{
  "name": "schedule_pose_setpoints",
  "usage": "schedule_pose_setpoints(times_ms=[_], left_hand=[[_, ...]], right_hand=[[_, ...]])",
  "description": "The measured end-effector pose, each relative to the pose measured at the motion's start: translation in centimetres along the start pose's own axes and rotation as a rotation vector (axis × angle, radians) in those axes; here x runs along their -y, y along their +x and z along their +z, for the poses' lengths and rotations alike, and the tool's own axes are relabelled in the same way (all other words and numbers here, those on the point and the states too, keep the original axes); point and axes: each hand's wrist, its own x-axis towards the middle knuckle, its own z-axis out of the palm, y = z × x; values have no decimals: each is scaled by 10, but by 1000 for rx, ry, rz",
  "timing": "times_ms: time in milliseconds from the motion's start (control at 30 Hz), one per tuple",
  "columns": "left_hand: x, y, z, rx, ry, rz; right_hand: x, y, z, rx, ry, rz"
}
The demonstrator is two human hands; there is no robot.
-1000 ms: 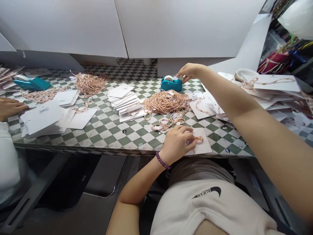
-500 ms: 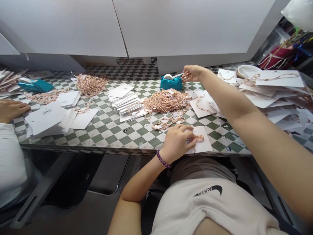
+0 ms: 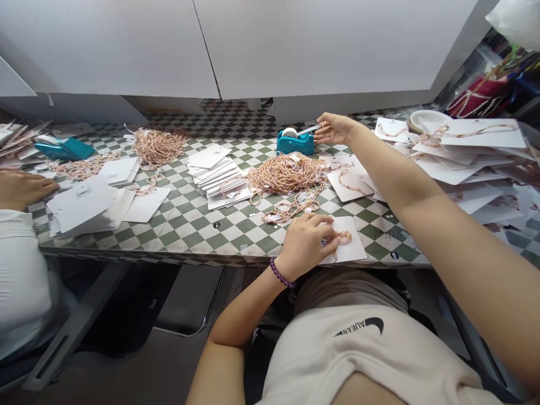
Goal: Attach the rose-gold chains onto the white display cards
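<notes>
White card (image 3: 356, 246) laid at near edge of desk (image 3: 236, 239), beaded strand (image 3: 345, 237) on top, both partly covered by left hand (image 3: 307, 242). Strand loop left exposed just past the fingertips; card placed nearer the edge than right hand (image 3: 335, 129), well apart from it. Left hand held palm down, fingers bent over strand and card; whether strand is pinched cannot be told. Right arm stretched toward desk's far side; tape strip (image 3: 310, 129) pinched by right fingers just beside teal dispenser (image 3: 295, 145). Strand pile (image 3: 287, 173) set between dispenser and left hand.
</notes>
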Motion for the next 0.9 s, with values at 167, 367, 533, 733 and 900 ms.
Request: schedule_pose_setpoints(times_ms=[167, 367, 533, 733, 900], left_hand=[[0, -1, 1, -6, -2, 0], [1, -1, 2, -19, 5, 11], [0, 0, 0, -14, 13, 13], [-2, 0, -2, 0, 5, 3], [-2, 1, -3, 14, -3, -7]], right_hand=[[8, 2, -13, 52, 113, 159], [4, 10, -20, 121, 153, 211], [-3, 8, -17, 145, 248, 204], [-9, 1, -11, 128, 378, 203], [-14, 5, -6, 74, 411, 219]])
